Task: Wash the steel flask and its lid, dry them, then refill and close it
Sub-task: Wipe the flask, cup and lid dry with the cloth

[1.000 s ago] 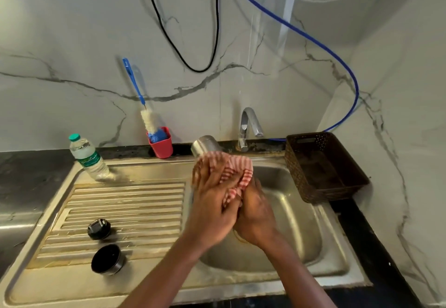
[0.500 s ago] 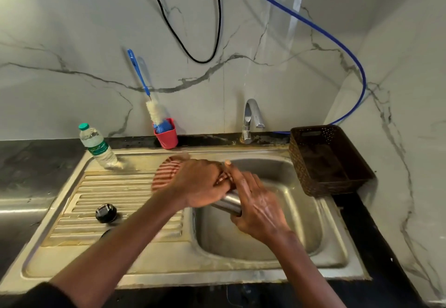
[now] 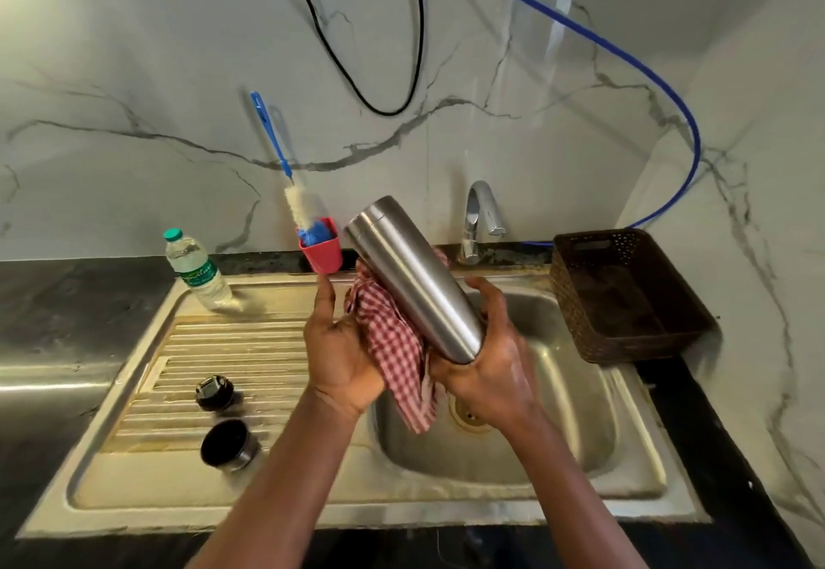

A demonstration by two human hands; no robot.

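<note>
The steel flask (image 3: 415, 283) is tilted above the sink basin (image 3: 580, 412), its upper end pointing up and left. My right hand (image 3: 491, 359) grips its lower end. A red checked cloth (image 3: 393, 345) hangs beside and under the flask, held in my left hand (image 3: 339, 345), whose fingers curl around it with the index finger pointing up. On the draining board (image 3: 192, 372) lie two dark lid parts: a black stopper (image 3: 215, 392) and a cup-shaped cap (image 3: 227, 443).
A small plastic water bottle (image 3: 196, 271) stands at the back left of the sink. A red cup (image 3: 321, 247) holds a blue-handled bottle brush (image 3: 285, 176). The tap (image 3: 480, 220) rises behind the basin. A brown basket (image 3: 625, 296) sits at the right.
The flask was lying low and wrapped in the cloth; now it is raised, tilted and mostly uncovered. The cloth has slid down to its side, and my left hand has dropped beside it.
</note>
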